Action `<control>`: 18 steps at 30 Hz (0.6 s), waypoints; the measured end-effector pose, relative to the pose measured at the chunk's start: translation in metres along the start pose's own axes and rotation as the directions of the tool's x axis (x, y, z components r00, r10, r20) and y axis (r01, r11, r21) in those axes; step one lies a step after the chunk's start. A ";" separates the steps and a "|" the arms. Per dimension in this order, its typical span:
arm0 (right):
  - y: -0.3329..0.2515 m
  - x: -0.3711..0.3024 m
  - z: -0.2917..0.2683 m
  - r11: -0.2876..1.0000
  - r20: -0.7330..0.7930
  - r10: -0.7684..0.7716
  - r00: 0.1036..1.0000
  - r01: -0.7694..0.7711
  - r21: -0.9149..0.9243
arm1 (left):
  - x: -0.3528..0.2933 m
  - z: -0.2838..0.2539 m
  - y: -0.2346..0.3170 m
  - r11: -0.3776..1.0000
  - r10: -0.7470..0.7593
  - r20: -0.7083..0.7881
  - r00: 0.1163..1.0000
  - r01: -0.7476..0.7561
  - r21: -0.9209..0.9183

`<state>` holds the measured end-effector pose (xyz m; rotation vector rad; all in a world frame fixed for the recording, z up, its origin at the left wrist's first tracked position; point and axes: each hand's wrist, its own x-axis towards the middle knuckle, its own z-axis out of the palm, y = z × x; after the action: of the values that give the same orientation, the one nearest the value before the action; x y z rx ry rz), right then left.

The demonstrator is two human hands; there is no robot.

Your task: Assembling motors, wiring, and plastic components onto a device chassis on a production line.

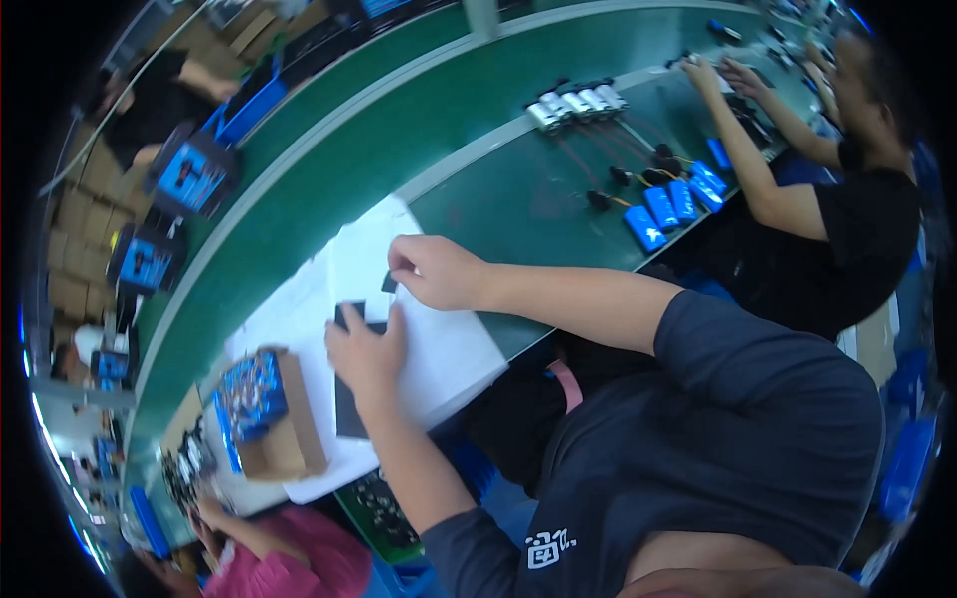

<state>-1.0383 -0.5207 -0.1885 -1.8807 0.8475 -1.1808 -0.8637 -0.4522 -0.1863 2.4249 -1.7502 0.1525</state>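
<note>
My right hand (434, 271) pinches a small black piece (390, 283), flat and dark, above a white sheet (439, 344) on the bench. Beside it, my left hand (365, 351) rests with fingers spread over a flat black strip (350, 414). Part of that strip is covered by the palm. Another dark edge shows at the left fingertips, and I cannot tell whether it belongs to the same strip. What the black material is made of is too blurred to tell.
An open cardboard box (291, 424) holding blue-wrapped packs (249, 394) stands left of my hands. Blue packs with wires (661, 207) and silver cylinders (578, 106) lie on the green bench (478, 199). Co-workers sit at right (807, 249) and lower left (299, 558). A green crate (384, 513) stands below the edge.
</note>
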 end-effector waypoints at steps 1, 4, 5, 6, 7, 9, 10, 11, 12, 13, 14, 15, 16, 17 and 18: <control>0.004 -0.010 -0.020 0.999 0.000 -0.008 1.000 0.008 -0.041 | -0.002 -0.001 0.004 1.000 -0.016 0.006 1.000 0.016 0.027; 0.016 -0.048 -0.077 1.000 -0.100 0.020 0.995 -0.023 -0.022 | -0.002 -0.017 0.016 0.996 -0.020 -0.005 1.000 0.020 0.090; 0.020 -0.061 -0.095 0.998 -0.101 0.044 0.994 -0.049 -0.047 | -0.001 -0.024 0.021 0.993 -0.058 0.055 0.997 0.051 0.111; 0.024 -0.073 -0.113 0.995 -0.102 0.070 0.992 -0.077 -0.070 | 0.001 -0.029 0.026 0.987 -0.098 0.116 0.988 0.082 0.136; 0.025 -0.086 -0.128 0.994 -0.109 0.072 0.991 -0.080 -0.071 | 0.000 -0.032 0.029 0.979 -0.145 0.172 0.974 0.116 0.168; 0.027 -0.102 -0.148 0.990 -0.163 0.137 0.977 -0.130 0.050 | 0.007 -0.027 0.018 0.978 -0.151 0.168 0.974 0.122 0.172; 0.025 -0.105 -0.157 0.990 -0.168 0.139 0.976 -0.131 0.059 | 0.011 -0.024 0.012 0.976 -0.156 0.163 0.974 0.127 0.176; 0.021 -0.105 -0.167 0.995 -0.258 0.100 0.961 -0.102 0.009 | 0.014 -0.020 0.009 0.975 -0.158 0.160 0.974 0.128 0.182; 0.019 -0.104 -0.177 0.996 -0.344 0.058 0.937 -0.077 -0.042 | 0.012 -0.015 0.010 0.973 -0.154 0.159 0.975 0.122 0.194; 0.017 -0.100 -0.190 0.997 -0.396 0.065 0.916 -0.078 -0.018 | 0.010 -0.014 0.016 0.958 -0.110 0.078 0.991 0.085 0.274; 0.019 -0.090 -0.204 0.998 -0.446 0.066 0.892 -0.068 0.011 | 0.009 -0.013 0.022 0.932 -0.061 -0.011 0.998 0.061 0.357; 0.024 -0.077 -0.221 0.995 -0.472 0.014 0.882 -0.058 -0.078 | 0.009 -0.016 0.033 0.897 0.003 -0.090 0.996 0.037 0.440; 0.033 -0.062 -0.238 0.985 -0.494 -0.039 0.869 -0.050 -0.167 | 0.014 -0.019 0.048 0.966 0.113 -0.091 0.989 -0.088 0.245; 0.048 -0.043 -0.254 0.987 -0.512 -0.042 0.858 -0.045 -0.157 | 0.019 -0.023 0.076 0.976 0.219 -0.108 0.970 -0.217 0.037; 0.062 -0.018 -0.267 0.930 -0.456 -0.116 0.882 -0.064 -0.361 | 0.024 -0.023 0.101 0.946 0.252 -0.115 0.961 -0.270 -0.179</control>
<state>-1.3002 -0.6016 -0.1703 -1.9188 1.3961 -1.6253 -0.9517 -0.5013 -0.1533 2.0150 -1.9400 0.1129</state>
